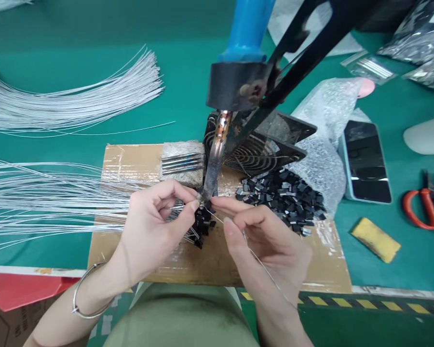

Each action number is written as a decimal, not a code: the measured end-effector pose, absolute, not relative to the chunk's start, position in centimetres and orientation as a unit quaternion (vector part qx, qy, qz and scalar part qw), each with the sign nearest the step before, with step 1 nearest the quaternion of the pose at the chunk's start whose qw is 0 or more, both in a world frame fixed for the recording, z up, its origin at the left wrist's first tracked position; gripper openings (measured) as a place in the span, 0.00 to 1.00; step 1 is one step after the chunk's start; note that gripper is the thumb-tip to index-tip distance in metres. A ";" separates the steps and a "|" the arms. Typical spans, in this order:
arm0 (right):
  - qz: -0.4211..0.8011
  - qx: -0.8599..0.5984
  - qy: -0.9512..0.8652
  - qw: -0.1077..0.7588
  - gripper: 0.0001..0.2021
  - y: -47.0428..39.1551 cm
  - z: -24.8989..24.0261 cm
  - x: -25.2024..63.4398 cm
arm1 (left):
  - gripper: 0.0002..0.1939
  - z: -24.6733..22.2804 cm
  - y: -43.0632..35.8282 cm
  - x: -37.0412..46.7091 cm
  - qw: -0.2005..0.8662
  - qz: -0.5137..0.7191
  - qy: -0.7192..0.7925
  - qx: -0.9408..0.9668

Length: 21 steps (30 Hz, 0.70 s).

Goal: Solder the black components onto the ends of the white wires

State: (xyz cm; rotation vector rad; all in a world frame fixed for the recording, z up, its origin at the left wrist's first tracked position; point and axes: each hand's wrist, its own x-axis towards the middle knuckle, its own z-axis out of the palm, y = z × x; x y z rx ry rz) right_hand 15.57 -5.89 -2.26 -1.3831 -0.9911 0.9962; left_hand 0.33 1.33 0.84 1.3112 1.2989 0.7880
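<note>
At the tip of a soldering iron (217, 149), my left hand (155, 221) is closed in a pinch. A tiny part with a metallic glint lies between its thumb and forefinger, too small and covered to name. My right hand (271, 241) pinches a thin strand of solder wire (264, 265), whose front end reaches toward the iron tip and whose rest trails back over the palm and wrist. Under the fingertips sits a cluster of black connectors (202, 224), joined to white wires (58, 193) running left beneath my left hand. Loose black connectors (285, 197) are heaped beyond my right hand.
A black stand arm (311, 53) holds the iron over a cardboard sheet (173, 265). Behind are a fan (253, 154) and a block with metal rods (183, 164). Rightward lie a phone (365, 164), yellow sponge (376, 239) and red-handled pliers (419, 209). Another wire bundle (94, 101) lies upper left.
</note>
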 end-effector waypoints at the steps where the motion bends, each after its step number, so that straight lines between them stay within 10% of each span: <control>1: 0.420 -0.585 -0.419 0.553 0.09 -5.9 -2.2 15.6 | 0.06 0.9 1.3 0.3 0.538 0.331 0.545 0.551; 21: 0.415 -0.581 -0.414 0.564 0.08 -6.0 -2.2 15.4 | 0.05 1.4 1.2 0.3 0.533 0.324 0.554 0.551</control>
